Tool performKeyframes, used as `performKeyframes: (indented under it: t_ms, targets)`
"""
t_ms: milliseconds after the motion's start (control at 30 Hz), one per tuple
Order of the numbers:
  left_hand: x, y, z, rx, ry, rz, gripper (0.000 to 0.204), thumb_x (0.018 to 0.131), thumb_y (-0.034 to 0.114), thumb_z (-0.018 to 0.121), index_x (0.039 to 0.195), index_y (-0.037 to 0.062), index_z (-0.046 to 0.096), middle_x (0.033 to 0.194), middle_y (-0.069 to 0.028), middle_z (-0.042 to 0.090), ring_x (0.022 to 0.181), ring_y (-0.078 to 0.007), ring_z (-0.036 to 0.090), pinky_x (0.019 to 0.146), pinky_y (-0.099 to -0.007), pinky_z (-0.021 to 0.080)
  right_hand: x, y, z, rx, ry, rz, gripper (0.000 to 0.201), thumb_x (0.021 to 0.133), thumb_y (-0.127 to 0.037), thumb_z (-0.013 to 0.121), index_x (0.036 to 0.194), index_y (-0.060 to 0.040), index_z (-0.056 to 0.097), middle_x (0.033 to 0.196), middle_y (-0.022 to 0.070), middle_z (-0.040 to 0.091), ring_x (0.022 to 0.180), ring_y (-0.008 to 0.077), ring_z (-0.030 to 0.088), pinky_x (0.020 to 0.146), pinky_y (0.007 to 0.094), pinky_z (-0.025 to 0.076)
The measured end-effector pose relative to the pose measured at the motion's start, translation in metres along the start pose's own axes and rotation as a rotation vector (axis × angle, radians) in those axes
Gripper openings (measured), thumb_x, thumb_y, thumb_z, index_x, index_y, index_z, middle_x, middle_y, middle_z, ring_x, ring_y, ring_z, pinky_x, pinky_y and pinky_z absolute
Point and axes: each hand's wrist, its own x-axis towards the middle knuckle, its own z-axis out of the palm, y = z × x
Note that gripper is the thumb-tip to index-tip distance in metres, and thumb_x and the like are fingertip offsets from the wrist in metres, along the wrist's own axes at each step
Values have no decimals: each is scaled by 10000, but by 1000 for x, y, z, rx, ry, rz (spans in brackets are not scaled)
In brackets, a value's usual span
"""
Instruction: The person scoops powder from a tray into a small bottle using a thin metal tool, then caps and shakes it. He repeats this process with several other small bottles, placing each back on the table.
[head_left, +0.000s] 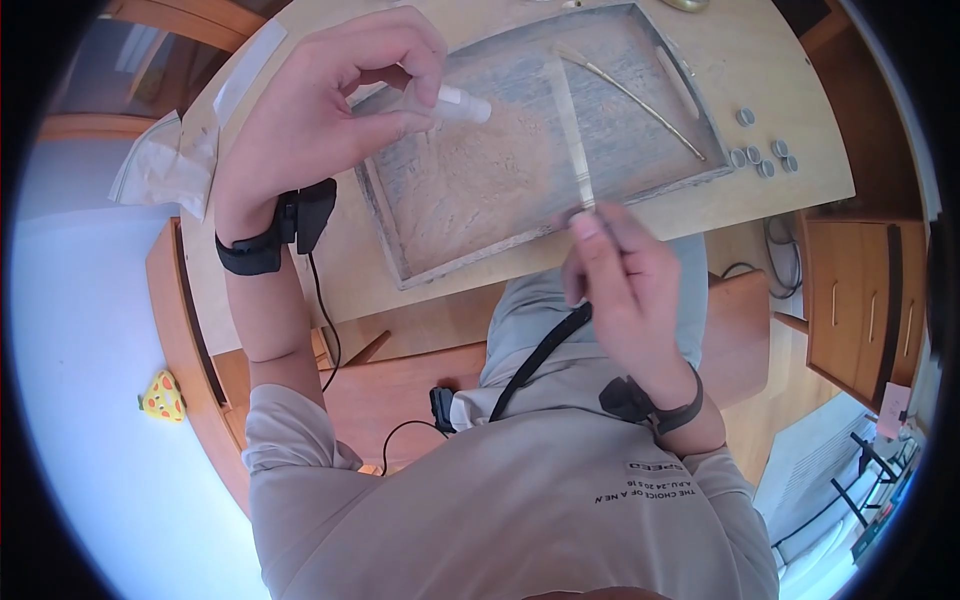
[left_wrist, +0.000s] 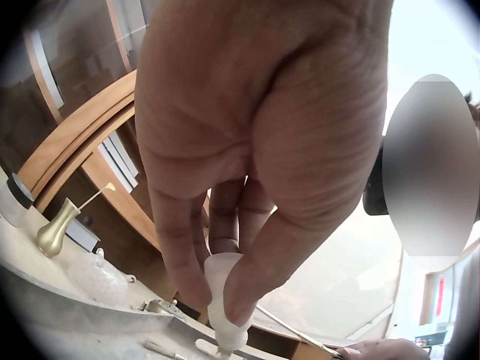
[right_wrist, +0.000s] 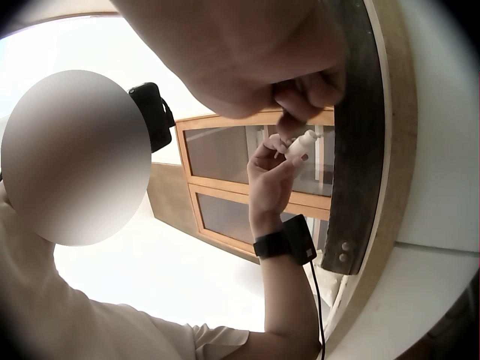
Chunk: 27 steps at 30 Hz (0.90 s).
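Left hand [left_wrist: 255, 150] closest, fills most of its wrist view; thumb and index bent in, pinching a small white plastic bottle [head_left: 465, 105], other fingers curved behind. Bottle is held up, nozzle angled down in left wrist view; in head view it shows over the left half of a shallow wooden tray [head_left: 385, 225], height above it hard to judge. Right hand [head_left: 630, 285] is at the tray's near edge, fingers curled, thumb along the top, gripping the near end of a slim pale stick-like tool [head_left: 575, 140]; hand and tool blurred, exact type unclear, far end overlaps the tray, contact can't be told. Tray is rectangular, worn grey frame, slot handle in the right end, floor grey with brownish powdery smears. Gold-handled brush [head_left: 640, 106] lies diagonally inside it, right of the pale tool. Six small round metal cups [head_left: 745, 117] grouped on the tabletop [head_left: 795, 95], just right of the tray. Beyond the tray, left wrist view gets a gold vase [left_wrist: 52, 236] with a thin stick poking out and a translucent glassy piece [left_wrist: 101, 279] beside it. Crumpled white packet [head_left: 165, 170] at the table's left edge. Black strap-on camera on each wrist. Person wears a pale printed T-shirt [head_left: 450, 520]. Further out: yellow pizza-slice toy [head_left: 163, 396] on the left, wooden cabinet [head_left: 850, 290] on the right.
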Motion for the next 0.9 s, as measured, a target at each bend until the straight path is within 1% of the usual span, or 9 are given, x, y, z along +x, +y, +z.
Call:
performKeyframes:
  t_ms: [33, 133, 233, 333, 433, 633, 733, 833, 900]
  targets:
    - [1, 1, 1, -1, 4, -11, 219, 761, -67, 746, 902, 23, 605, 1015, -50, 557, 950, -177, 543, 869, -312, 454, 0, 2, -2, -68, -51, -16, 214, 1044, -133, 539, 939, 25, 638, 526, 26, 528, 488, 80, 527, 479, 267, 417]
    - [4, 2, 2, -3, 13, -9, 219, 771, -47, 754, 922, 20, 610, 1015, -50, 557, 955, -181, 543, 866, -313, 459, 0, -1, 0, 37, 43, -22, 218, 1042, -134, 541, 923, 20, 639, 525, 35, 532, 484, 96, 539, 481, 277, 427]
    - [2, 3, 1, 13, 5, -3, 223, 776, -34, 759, 938, 17, 615, 1016, -53, 557, 954, -182, 543, 859, -313, 463, 3, -7, -2, -48, 57, -15, 225, 1046, -141, 538, 932, 21, 644, 528, 29, 531, 486, 84, 528, 477, 272, 420]
    - [6, 1, 2, 17, -29, 23, 223, 784, -30, 760, 949, 16, 617, 1022, -54, 558, 957, -179, 544, 854, -313, 464, 2, 1, -4, -111, -91, 0, 263, 1066, -178, 507, 1026, 29, 665, 575, -10, 533, 508, 58, 485, 512, 226, 378]
    - [1, 2, 0, -12, 3, 0, 222, 795, -31, 757, 963, 17, 620, 1027, -52, 559, 963, -177, 546, 847, -311, 464, 1, -3, -5, 91, 110, 27, 257, 1070, -180, 509, 1038, 24, 662, 576, -14, 530, 506, 56, 476, 506, 225, 369]
    - [1, -1, 0, -50, 18, 29, 234, 801, -48, 750, 989, 21, 629, 1038, -51, 560, 984, -177, 557, 863, -322, 480, 0, 9, -3, 66, -51, 87, 267, 1076, -188, 501, 1052, 22, 663, 571, -10, 530, 499, 50, 468, 493, 212, 349]
    - [2, -6, 0, -66, 2, 33, 260, 801, -53, 747, 1022, 22, 630, 1053, -53, 564, 1001, -180, 564, 906, -339, 487, 0, -1, -2, 94, -66, 93, 257, 1059, -141, 508, 959, 51, 647, 529, 18, 527, 487, 70, 490, 502, 260, 400]
    - [1, -9, 2, -67, 10, 23, 304, 801, -56, 745, 1070, 22, 627, 1077, -52, 571, 1021, -181, 573, 948, -352, 487, -3, -5, -3, 150, -79, 66, 229, 1054, -120, 515, 965, 53, 638, 527, 22, 521, 483, 73, 494, 491, 262, 400]
    - [1, -9, 3, -75, 36, 9, 329, 801, -58, 744, 1097, 21, 624, 1093, -51, 576, 1035, -180, 579, 964, -356, 486, -5, -6, -1, 108, -65, -15, 195, 1046, -95, 528, 972, 52, 631, 527, 27, 519, 476, 78, 495, 480, 265, 401]
